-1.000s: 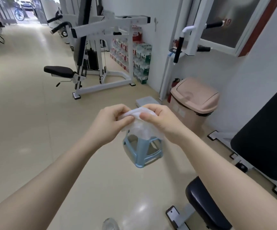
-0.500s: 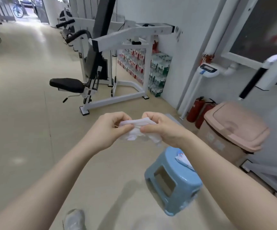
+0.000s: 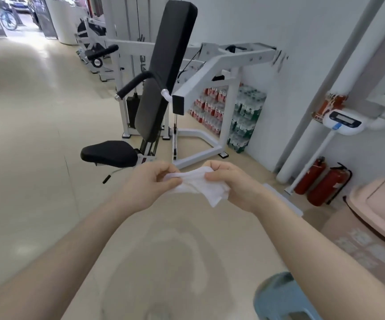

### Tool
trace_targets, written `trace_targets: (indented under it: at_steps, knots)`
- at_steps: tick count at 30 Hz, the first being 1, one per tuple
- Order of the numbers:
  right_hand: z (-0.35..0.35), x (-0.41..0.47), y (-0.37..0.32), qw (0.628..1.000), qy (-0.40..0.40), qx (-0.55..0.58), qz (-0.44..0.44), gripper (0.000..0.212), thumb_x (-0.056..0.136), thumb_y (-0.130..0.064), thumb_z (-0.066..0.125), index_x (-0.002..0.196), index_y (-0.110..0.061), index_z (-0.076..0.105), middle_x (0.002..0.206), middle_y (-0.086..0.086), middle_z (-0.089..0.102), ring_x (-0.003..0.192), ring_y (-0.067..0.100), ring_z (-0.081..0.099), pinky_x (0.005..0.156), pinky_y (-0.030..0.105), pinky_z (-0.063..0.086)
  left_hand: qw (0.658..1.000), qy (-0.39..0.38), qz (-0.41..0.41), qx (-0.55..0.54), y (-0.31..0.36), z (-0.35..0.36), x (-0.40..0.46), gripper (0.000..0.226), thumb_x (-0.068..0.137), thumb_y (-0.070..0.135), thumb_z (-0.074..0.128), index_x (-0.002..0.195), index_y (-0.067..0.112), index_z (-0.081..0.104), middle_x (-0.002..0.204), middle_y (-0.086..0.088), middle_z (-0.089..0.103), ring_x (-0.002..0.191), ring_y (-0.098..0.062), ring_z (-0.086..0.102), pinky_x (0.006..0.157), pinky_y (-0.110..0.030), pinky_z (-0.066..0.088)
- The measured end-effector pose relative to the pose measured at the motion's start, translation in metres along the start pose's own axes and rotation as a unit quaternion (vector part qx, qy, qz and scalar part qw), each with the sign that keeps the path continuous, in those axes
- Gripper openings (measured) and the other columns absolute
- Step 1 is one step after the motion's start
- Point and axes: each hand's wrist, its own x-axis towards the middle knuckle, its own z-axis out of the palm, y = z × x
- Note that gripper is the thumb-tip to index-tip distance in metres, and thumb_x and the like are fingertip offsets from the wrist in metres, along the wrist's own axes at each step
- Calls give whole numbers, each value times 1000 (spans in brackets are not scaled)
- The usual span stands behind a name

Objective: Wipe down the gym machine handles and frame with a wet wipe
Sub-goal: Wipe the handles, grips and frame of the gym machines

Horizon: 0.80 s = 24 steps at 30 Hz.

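Now spread the wet wipe fully before going near the machine. Keep the pinch of the left hand at the wipe's left edge and the pinch of the right hand at its right edge, thumbs against curled fingers, and draw the two apart until the bunched middle opens flat. Judging by the loose corner hanging below the right hand, likely only part unfolded; shake gently rather than tug, since a damp sheet may tear or cling to itself. Then fold once over the fingers for a firm pad.

Held at chest height between both hands, touching both, over bare floor. Well apart from the gym machine ahead: black handle up and left of the hands, white frame beyond, seat nearest, just above the left hand in view. Nothing wiped yet, by the look of it; start with the handles, then move to the frame.
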Motion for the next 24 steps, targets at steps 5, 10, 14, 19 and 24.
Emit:
trace_targets:
  at_steps: [5, 10, 14, 19, 24]
  knots:
    - [-5, 135, -7, 998, 30, 52, -10, 13, 69, -11, 54, 82, -7, 53, 66, 0, 61, 56, 10, 57, 46, 18, 43, 996, 9, 20, 83, -74, -67, 104, 17, 86, 21, 61, 78, 6, 60, 62, -2, 49, 47, -3, 35, 45, -13, 27]
    - [-24, 269, -34, 991, 111, 72, -19, 10, 81, -16, 61, 86, -7, 59, 76, 5, 61, 63, 13, 59, 54, 21, 46, 991, -7, 42, 123, -120, -135, 230, 15, 87, 25, 60, 83, 11, 62, 72, -9, 59, 66, -15, 49, 59, -19, 35]
    - [-33, 365, -58, 962, 271, 39, -9, 10, 89, -17, 57, 79, -16, 57, 83, 1, 61, 71, 15, 56, 61, 24, 42, 992, 16, 70, 108, -142, -182, 312, 21, 90, 24, 57, 109, 30, 52, 84, 10, 59, 70, 0, 55, 58, -3, 39]
    - [-29, 448, -82, 901, 427, -60, -40, 8, 89, -19, 57, 81, -18, 58, 84, -3, 58, 74, 16, 52, 58, 22, 41, 989, 0, 121, 82, -164, -225, 400, 43, 90, 16, 56, 130, 21, 43, 100, 10, 55, 84, -3, 58, 80, -20, 47]
    - [-41, 502, -101, 772, 604, -162, -115, 6, 87, -17, 56, 82, -16, 53, 80, -5, 52, 71, 11, 47, 61, 16, 38, 966, -65, 185, 170, -200, -245, 502, 48, 94, 13, 47, 138, 23, 32, 99, 13, 63, 89, -9, 60, 79, -21, 45]
